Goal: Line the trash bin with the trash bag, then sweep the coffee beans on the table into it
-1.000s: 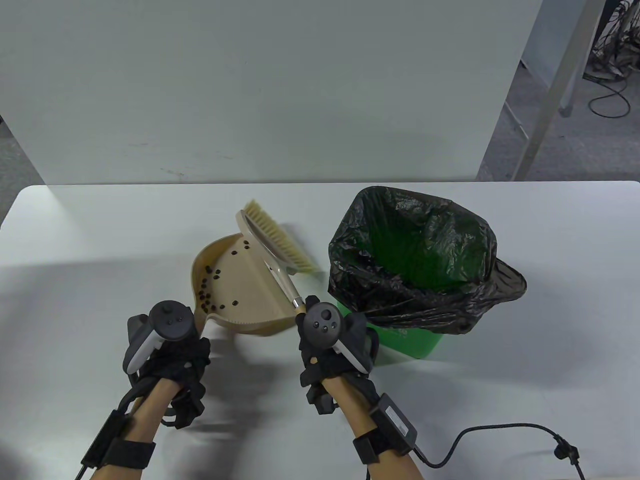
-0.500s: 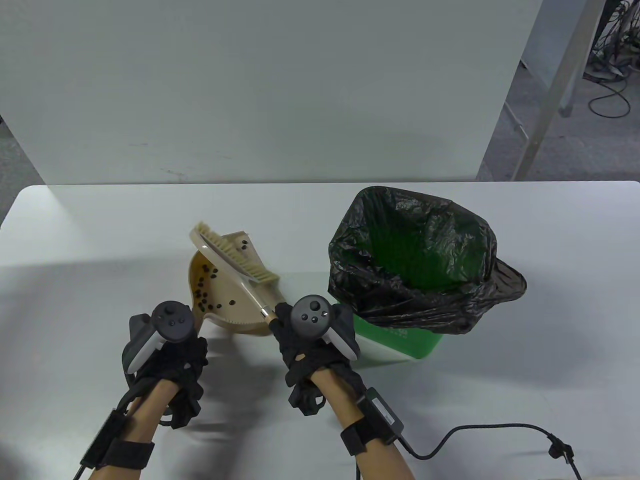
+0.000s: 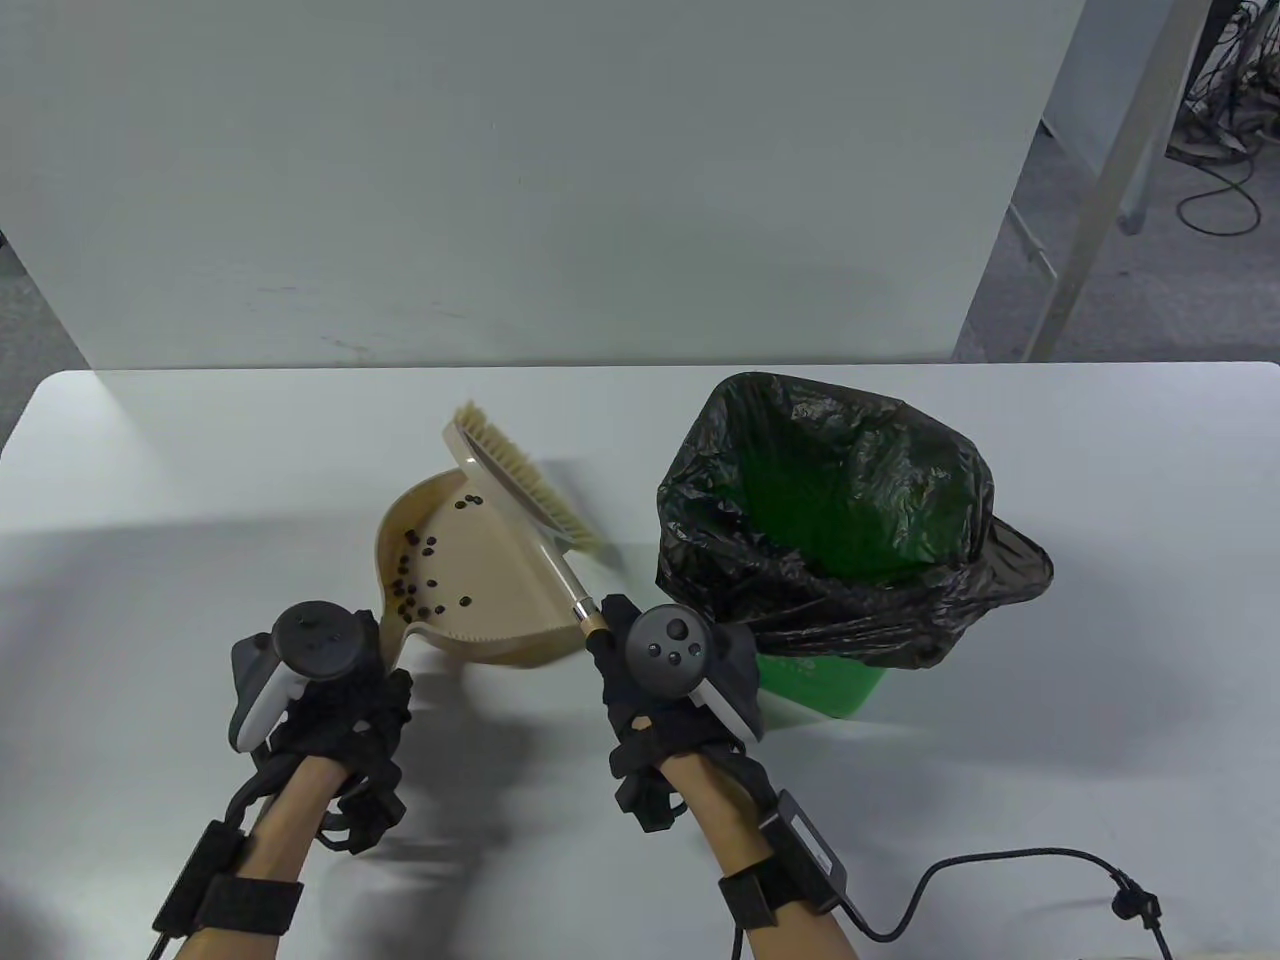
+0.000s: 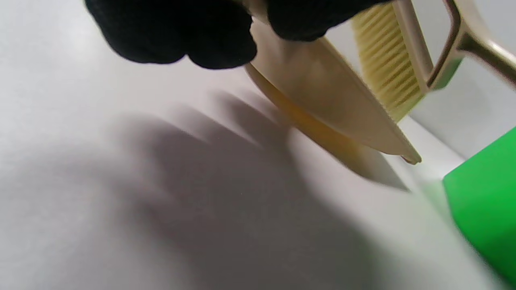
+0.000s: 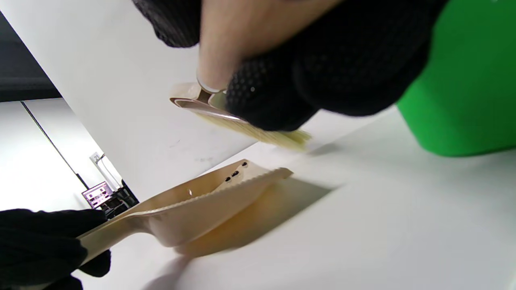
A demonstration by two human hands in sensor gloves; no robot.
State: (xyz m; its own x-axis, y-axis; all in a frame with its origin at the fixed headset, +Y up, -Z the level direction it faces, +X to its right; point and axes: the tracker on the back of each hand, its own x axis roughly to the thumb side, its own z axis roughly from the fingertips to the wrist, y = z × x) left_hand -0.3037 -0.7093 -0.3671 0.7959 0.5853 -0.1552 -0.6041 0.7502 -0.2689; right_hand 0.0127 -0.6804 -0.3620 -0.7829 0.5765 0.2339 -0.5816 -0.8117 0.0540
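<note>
Sweeping coffee beans into the dustpan

My left hand [image 3: 330, 700] grips the rigid, light dustpan [image 3: 470, 580] by its handle; my right hand [image 3: 665, 690] grips the hand brush [image 3: 525, 490]. Loose coffee beans [image 3: 415, 580] roll easily; I keep the pan level beside the lined trash bin [image 3: 820, 670].

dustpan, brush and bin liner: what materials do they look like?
Dustpan: likely moulded plastic, beige, smooth satin sheen, serrated rear edge. Brush: similar beige plastic back, pale straw-like bristles, fibre unclear, shiny metal-looking collar. Bin liner: thin black plastic film, glossy, crinkled.
</note>
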